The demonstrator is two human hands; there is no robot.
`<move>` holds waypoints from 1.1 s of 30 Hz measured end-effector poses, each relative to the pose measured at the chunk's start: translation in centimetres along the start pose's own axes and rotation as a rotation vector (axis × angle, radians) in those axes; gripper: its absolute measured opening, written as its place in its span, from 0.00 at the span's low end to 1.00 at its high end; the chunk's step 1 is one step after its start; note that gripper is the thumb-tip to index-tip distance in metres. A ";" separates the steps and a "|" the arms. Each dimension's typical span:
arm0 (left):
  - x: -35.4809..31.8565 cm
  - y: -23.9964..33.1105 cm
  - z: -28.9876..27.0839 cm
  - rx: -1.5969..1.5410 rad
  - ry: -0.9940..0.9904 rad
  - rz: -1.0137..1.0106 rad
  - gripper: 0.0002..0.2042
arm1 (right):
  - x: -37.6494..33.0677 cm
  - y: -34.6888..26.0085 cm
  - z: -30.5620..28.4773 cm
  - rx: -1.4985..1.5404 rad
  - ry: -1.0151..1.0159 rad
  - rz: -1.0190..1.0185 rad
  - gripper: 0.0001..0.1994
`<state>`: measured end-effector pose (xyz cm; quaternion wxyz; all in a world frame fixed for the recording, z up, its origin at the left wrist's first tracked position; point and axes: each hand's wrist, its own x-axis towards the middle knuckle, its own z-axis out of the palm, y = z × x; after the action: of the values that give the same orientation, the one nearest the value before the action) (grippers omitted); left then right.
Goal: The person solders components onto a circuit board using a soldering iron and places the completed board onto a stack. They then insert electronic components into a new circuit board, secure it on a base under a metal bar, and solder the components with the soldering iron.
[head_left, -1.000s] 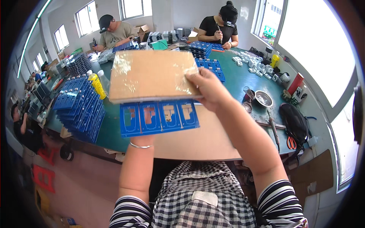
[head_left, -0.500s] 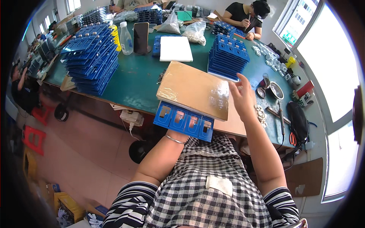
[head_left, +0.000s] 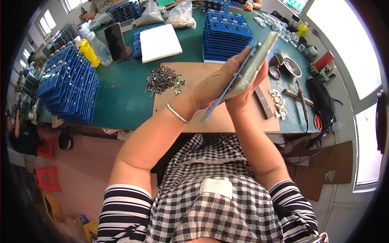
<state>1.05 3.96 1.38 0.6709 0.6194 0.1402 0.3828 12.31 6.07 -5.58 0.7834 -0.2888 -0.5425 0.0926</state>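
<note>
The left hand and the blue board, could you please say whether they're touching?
Touching: the head view shows the left hand laid against the blue board, with no gap between them.

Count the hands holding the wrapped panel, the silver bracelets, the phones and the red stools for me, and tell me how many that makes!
Hands holding the wrapped panel: 2, left hand and right hand
Silver bracelet: 1
Phone: 1
Red stools: 2
Total: 6
</note>
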 end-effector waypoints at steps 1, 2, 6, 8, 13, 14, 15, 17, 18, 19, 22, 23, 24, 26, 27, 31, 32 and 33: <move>0.8 -0.4 -0.1 0.147 -0.056 0.077 0.33 | -1.1 1.6 -0.2 0.128 0.084 0.101 0.31; 1.5 -0.8 -0.3 0.306 -0.094 0.106 0.33 | -2.6 3.0 -0.4 0.174 0.145 0.104 0.31; 1.0 -2.9 0.8 0.657 -0.170 0.052 0.32 | -8.0 4.7 -5.1 -0.721 -0.207 0.114 0.34; 0.2 -3.9 2.5 0.861 -0.136 0.006 0.29 | -9.8 2.1 -9.1 -0.239 -0.169 0.431 0.34; -2.1 -5.9 6.5 1.314 -0.208 0.018 0.25 | -9.5 -10.1 -17.7 -0.110 -0.346 0.533 0.35; -2.5 -6.2 6.7 1.330 -0.225 0.035 0.25 | -8.7 -12.1 -19.0 -0.028 -0.387 0.762 0.35; -2.9 -6.3 6.7 1.349 -0.249 0.048 0.25 | -7.8 -13.5 -19.9 0.093 -0.402 1.018 0.36; -3.6 -6.5 6.2 1.371 -0.313 0.062 0.25 | -6.8 -15.3 -20.5 0.156 -0.533 1.167 0.34; -3.8 -6.5 5.6 1.361 -0.351 0.055 0.25 | -6.6 -15.5 -20.3 0.236 -0.550 1.220 0.33; -3.9 -6.5 5.0 1.390 -0.362 0.059 0.25 | -6.5 -15.3 -19.7 0.329 -0.561 1.275 0.33; -3.2 -6.1 2.3 1.498 -0.440 -0.044 0.25 | -6.5 -13.0 -17.1 0.507 -0.465 1.484 0.27; -2.6 -6.1 1.4 1.537 -0.468 -0.075 0.25 | -6.6 -12.3 -16.3 0.633 -0.365 1.552 0.27; -2.0 -6.3 0.8 1.548 -0.460 -0.049 0.25 | -6.5 -11.5 -15.6 0.595 -0.368 1.518 0.24; -1.1 -6.7 -0.1 1.569 -0.453 -0.035 0.24 | -5.6 -11.0 -15.4 0.477 -0.442 1.596 0.22; -1.0 -7.1 -0.2 1.579 -0.457 -0.024 0.24 | -5.0 -11.0 -15.6 0.391 -0.475 1.641 0.21; -1.3 -7.7 -0.5 1.588 -0.448 0.031 0.23 | -1.0 -11.7 -17.8 -0.552 -1.001 1.035 0.07; -1.4 -7.8 -0.4 1.582 -0.445 0.041 0.23 | 0.3 -10.8 -17.8 -0.648 -1.031 0.660 0.08; -1.4 -7.7 -0.4 1.574 -0.434 0.057 0.23 | 1.9 -9.4 -17.6 -0.776 -1.078 0.345 0.11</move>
<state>2.48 3.79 -6.35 0.0416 0.9729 0.2192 0.0605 27.40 -6.89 -3.20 0.2177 -0.5444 -0.7968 0.1459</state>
